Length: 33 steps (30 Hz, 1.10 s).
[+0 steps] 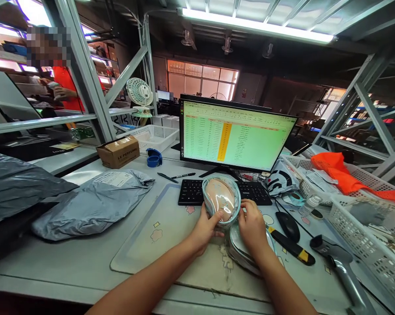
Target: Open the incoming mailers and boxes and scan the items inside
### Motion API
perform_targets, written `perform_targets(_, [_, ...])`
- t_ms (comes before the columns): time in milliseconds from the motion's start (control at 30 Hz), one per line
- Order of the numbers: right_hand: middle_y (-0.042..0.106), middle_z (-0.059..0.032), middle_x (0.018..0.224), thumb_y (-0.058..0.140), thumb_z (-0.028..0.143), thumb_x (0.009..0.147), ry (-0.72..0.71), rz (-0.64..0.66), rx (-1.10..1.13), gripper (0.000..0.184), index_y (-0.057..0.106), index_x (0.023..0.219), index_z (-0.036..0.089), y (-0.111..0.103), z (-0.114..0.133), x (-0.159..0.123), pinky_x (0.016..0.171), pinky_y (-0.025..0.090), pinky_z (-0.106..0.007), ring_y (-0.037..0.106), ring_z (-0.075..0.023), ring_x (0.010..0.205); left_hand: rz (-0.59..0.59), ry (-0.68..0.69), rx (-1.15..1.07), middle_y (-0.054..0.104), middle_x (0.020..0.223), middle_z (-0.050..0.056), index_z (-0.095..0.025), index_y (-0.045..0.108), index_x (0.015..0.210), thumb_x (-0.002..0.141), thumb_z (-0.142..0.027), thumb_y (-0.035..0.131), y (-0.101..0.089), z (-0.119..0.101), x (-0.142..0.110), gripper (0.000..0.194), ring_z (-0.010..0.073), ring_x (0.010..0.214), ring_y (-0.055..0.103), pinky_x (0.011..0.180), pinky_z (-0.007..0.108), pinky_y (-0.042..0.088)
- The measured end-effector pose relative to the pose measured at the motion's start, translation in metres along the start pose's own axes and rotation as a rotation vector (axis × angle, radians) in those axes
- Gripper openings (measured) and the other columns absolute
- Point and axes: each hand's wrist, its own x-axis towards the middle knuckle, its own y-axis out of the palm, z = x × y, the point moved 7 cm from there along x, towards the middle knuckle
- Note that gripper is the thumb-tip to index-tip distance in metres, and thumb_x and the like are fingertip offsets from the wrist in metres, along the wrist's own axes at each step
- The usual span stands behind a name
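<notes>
A clear oval plastic case (221, 197) with a peach-coloured item inside stands tilted upright on the desk mat (171, 245), just in front of the black keyboard (194, 192). My left hand (205, 228) grips its lower left edge with curled fingers. On the opposite side, my right hand (252, 226) holds the case's lower right edge. Under my right wrist lies a second, silvery oval case (240, 253), flat on the mat.
A monitor (233, 135) showing a spreadsheet stands behind the keyboard. Grey mailer bags (92, 205) lie left, with a cardboard box (118, 151) and tape dispenser (154, 157). Mouse (287, 225), box cutter (291, 247), barcode scanner (340, 262) and white baskets (371, 227) sit right. A person in red (64, 87) stands far left.
</notes>
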Motion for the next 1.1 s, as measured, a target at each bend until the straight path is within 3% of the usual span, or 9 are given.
perform_targets(200, [0.06,-0.0121,0.097,0.043,0.032,0.094,0.074,-0.159,-0.015,0.017,0.054,0.089,0.02,-0.038,-0.026,0.02,0.087,0.042,-0.047,0.055,-0.0299,0.095,0.226,-0.015,0.162,0.069,0.116,0.011,-0.025,0.034,0.151,0.075,-0.043,0.073,0.007,-0.011,-0.002,0.087,0.0192,0.078,0.064,0.048,0.021,0.043])
perform_targets(367, [0.06,-0.0076,0.089,0.048,0.036,0.092,0.082,-0.113,0.058,0.017,0.055,0.086,0.021,-0.049,-0.033,0.027,0.084,0.04,-0.044,0.055,-0.0273,0.088,0.425,0.071,0.265,0.069,0.124,0.009,-0.024,0.044,0.15,0.067,-0.033,0.078,-0.003,-0.039,0.002,0.089,0.0306,0.113,0.063,0.089,0.036,0.053])
perform_targets(533, [0.065,-0.0062,0.091,0.051,0.04,0.092,0.043,0.09,0.241,0.022,0.059,0.083,0.022,-0.039,-0.016,0.026,0.084,0.046,-0.04,0.06,-0.0251,0.091,0.809,-0.093,0.333,0.065,0.135,0.008,-0.023,0.052,0.146,0.059,-0.033,0.083,-0.005,-0.038,-0.01,0.093,0.0351,0.127,0.056,0.107,0.045,0.044])
perform_targets(667, [0.066,-0.0054,0.096,0.06,0.046,0.092,0.123,0.444,0.691,0.025,0.059,0.083,0.022,-0.018,0.001,0.012,0.085,0.05,-0.035,0.062,-0.0229,0.096,0.985,-0.316,0.249,0.071,0.126,0.01,-0.016,0.062,0.136,0.054,-0.039,0.084,-0.012,-0.032,-0.025,0.088,0.0372,0.12,0.062,0.106,0.047,0.045])
perform_targets(767, [0.065,-0.0038,0.091,0.063,0.052,0.092,0.283,0.49,0.885,0.031,0.057,0.087,0.022,-0.011,-0.001,0.002,0.073,0.05,-0.031,0.061,-0.0191,0.08,0.904,-0.341,0.071,0.071,0.125,0.013,-0.012,0.063,0.134,0.054,-0.041,0.084,-0.016,-0.04,-0.019,0.088,0.0359,0.116,0.065,0.105,0.044,0.046])
perform_targets(900, [0.065,-0.0044,0.086,0.058,0.059,0.092,0.349,0.085,0.648,0.037,0.057,0.092,0.022,-0.028,-0.025,0.007,0.069,0.047,-0.032,0.059,-0.0204,0.076,0.431,-0.209,-0.081,0.076,0.114,0.011,-0.016,0.068,0.123,0.078,-0.045,0.074,-0.025,-0.038,0.016,0.054,0.0288,0.108,0.069,0.098,0.039,0.05])
perform_targets(967, [0.064,-0.0044,0.085,0.055,0.057,0.094,0.358,-0.026,0.557,0.035,0.057,0.095,0.022,-0.032,-0.03,0.006,0.069,0.045,-0.032,0.058,-0.0211,0.076,0.228,-0.209,-0.121,0.077,0.106,0.008,-0.019,0.07,0.117,0.083,-0.042,0.071,-0.028,-0.023,0.027,0.041,0.0262,0.1,0.07,0.091,0.036,0.052])
perform_targets(1033, [0.064,-0.0043,0.084,0.056,0.054,0.094,0.344,-0.031,0.523,0.032,0.058,0.095,0.022,-0.031,-0.028,0.006,0.07,0.044,-0.033,0.058,-0.0214,0.076,0.122,-0.215,-0.169,0.077,0.103,0.007,-0.02,0.071,0.111,0.083,-0.043,0.073,-0.027,-0.01,0.033,0.037,0.025,0.097,0.07,0.088,0.035,0.053])
perform_targets(1100, [0.066,-0.0052,0.09,0.056,0.052,0.095,0.269,0.085,0.538,0.03,0.059,0.094,0.022,-0.025,-0.017,0.006,0.074,0.046,-0.034,0.061,-0.0226,0.083,0.064,-0.195,-0.192,0.076,0.099,0.007,-0.019,0.071,0.104,0.081,-0.047,0.075,-0.029,-0.004,0.037,0.036,0.0238,0.093,0.069,0.087,0.034,0.053])
